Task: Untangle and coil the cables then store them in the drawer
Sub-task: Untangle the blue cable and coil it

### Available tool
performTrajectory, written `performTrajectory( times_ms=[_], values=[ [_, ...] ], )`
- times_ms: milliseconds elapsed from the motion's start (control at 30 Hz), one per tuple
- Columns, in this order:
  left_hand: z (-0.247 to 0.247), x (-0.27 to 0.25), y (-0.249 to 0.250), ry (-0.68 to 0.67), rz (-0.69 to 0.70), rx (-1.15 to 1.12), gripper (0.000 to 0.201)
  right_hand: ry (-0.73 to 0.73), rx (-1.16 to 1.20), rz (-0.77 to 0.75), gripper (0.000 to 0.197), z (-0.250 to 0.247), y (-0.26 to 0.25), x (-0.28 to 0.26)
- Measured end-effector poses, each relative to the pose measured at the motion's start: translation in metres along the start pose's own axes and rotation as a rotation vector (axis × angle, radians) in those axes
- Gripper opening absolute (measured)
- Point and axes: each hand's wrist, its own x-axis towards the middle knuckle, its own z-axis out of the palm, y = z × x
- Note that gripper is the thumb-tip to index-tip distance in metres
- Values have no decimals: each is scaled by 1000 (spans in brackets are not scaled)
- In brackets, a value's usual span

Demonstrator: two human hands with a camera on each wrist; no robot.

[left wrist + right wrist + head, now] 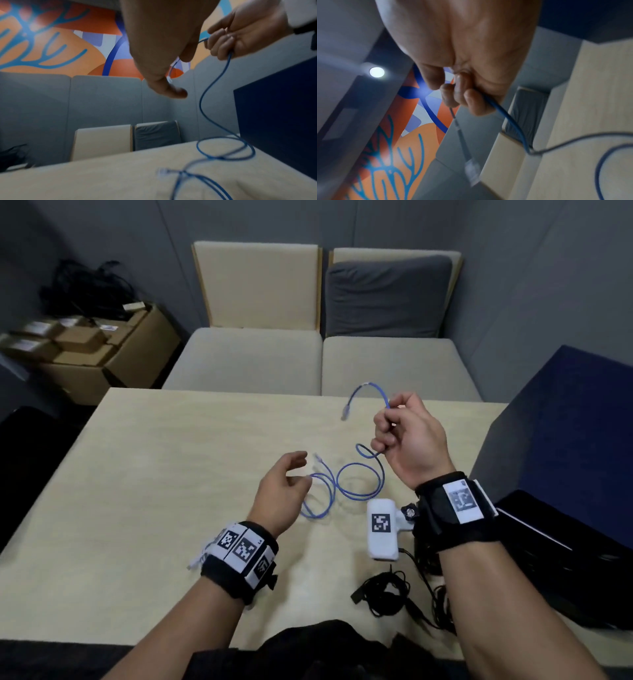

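Note:
A thin blue network cable (359, 474) lies in loose loops on the pale wooden table (154, 474). My right hand (404, 436) is raised above the table and grips the cable near one end; that clear plug (344, 413) hangs free past my fist. In the right wrist view my fingers (471, 100) are curled round the blue cable (505, 116), with the plug (471, 171) dangling. My left hand (287, 477) hovers open over the other loops, close to the second plug (318, 458) on the table, holding nothing. The left wrist view shows the cable (214, 135) falling from my right hand (240, 36).
A tangle of black cables (387, 594) lies near the table's front right, beside a dark blue cabinet (565, 440) with black gear at its foot. A beige bench (322, 361) stands behind the table. Cardboard boxes (102, 350) with black cords sit at the back left.

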Motion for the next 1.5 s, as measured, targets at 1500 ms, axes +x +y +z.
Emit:
performTrajectory(
  times_ms=[1500],
  values=[
    [-65, 49, 77, -120, 36, -1122, 21, -287, -1099, -114, 11, 85, 79, -37]
  ],
)
